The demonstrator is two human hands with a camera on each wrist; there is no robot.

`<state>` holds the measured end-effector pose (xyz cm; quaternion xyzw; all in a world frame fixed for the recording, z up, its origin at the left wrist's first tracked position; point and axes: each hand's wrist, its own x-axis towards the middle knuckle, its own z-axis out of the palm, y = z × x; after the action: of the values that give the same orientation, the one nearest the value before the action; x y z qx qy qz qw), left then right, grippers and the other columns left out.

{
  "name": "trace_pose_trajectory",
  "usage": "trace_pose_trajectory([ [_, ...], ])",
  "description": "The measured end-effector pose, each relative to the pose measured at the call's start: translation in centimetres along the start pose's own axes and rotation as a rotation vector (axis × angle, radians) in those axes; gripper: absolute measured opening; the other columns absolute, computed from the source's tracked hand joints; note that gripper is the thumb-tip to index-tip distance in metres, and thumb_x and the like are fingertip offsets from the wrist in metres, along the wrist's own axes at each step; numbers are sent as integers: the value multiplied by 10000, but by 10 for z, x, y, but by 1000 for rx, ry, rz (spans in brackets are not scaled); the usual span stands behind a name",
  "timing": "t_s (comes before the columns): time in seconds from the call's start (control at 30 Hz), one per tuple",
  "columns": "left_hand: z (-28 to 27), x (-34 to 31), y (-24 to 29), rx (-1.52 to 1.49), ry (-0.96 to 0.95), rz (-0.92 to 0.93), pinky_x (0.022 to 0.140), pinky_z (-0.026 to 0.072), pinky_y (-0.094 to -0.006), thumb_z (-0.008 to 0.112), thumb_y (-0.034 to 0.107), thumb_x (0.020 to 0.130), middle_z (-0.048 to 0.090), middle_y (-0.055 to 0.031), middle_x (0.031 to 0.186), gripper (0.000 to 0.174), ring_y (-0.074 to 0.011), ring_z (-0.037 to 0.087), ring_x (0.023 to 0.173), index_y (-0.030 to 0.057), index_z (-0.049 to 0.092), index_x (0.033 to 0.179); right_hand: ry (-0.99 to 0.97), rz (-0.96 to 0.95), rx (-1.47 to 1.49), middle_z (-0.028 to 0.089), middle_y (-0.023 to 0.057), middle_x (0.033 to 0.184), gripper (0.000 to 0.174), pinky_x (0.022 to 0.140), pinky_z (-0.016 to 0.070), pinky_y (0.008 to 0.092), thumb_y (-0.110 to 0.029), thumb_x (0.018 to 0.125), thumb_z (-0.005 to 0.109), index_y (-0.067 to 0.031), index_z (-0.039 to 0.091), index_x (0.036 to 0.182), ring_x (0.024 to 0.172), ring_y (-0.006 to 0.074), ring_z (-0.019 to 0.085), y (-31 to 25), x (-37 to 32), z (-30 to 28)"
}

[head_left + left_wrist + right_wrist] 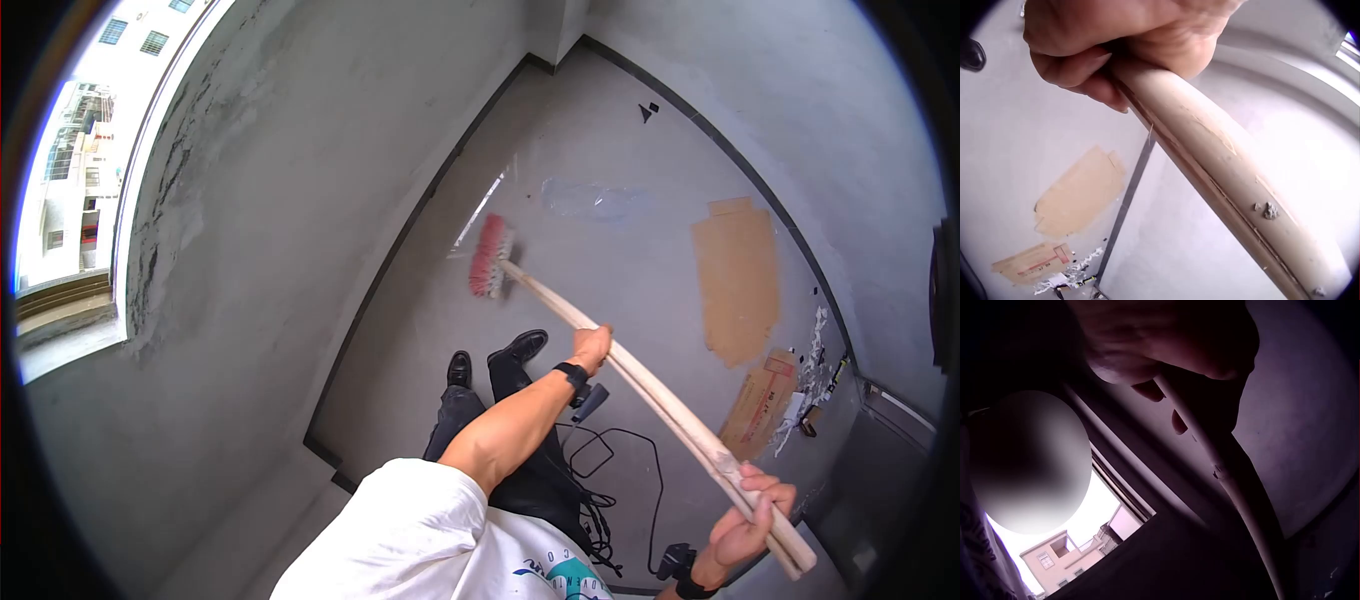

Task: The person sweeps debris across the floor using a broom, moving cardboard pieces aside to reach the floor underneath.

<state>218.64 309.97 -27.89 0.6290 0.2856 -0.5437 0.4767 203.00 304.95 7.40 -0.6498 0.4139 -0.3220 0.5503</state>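
A broom with a long pale wooden handle (650, 385) slants across the head view. Its head of red and white bristles (490, 257) is on the grey floor in front of the shoes, slightly blurred. Partway down the handle, my left hand (592, 346) grips it, fingers curled round the wood. Near the top end, my right hand (752, 510) wraps round the same handle. In the left wrist view a long groove and grey specks mark the handle (1210, 150). The right wrist view is dark, with the handle (1194, 422) running down from the curled fingers.
Clear plastic film (595, 200) lies beyond the broom head. Flat brown cardboard (738, 285) and a printed cardboard piece (760, 405) lie at right, beside white scraps (815, 365). A black cable (655, 480) loops near the legs. Grey walls (300, 200) and a window (75, 190) enclose the floor.
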Motion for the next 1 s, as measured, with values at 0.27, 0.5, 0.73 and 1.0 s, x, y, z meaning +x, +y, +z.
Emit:
trace_pose_trajectory([
  [0.27, 54, -90, 86, 3, -105, 94, 380, 368, -324, 628, 283, 735, 541, -96, 565, 355, -167, 472, 407, -61, 561, 688, 71, -201, 109, 489, 105, 787, 130, 897, 367, 433, -179, 894, 377, -65, 374, 831, 911, 237, 511, -61, 29, -46],
  [0.5, -88, -21, 100, -91, 288, 82, 355, 310, -299, 650, 290, 763, 504, -38, 551, 293, -140, 417, 388, 33, 539, 675, 68, 87, 216, 577, 127, 733, 124, 819, 439, 397, -155, 850, 427, -35, 438, 819, 788, 245, 592, -1, 94, 75],
  [0.73, -117, 65, 151, -247, 281, -2, 365, 344, -320, 653, 232, 726, 552, -94, 597, 291, -180, 476, 407, -38, 573, 802, -86, 48, 259, 573, 150, 730, 78, 841, 437, 414, -102, 823, 431, -24, 426, 821, 776, 270, 586, 1, 139, 171],
  [1.0, -7, 103, 288, 94, 181, 63, 748, 475, -353, 659, 272, 701, 613, -256, 909, 522, -318, 621, 833, -146, 529, 985, 185, 11, 118, 525, 120, 727, 97, 865, 409, 450, -150, 834, 413, -61, 396, 801, 821, 250, 564, -21, 221, 185],
])
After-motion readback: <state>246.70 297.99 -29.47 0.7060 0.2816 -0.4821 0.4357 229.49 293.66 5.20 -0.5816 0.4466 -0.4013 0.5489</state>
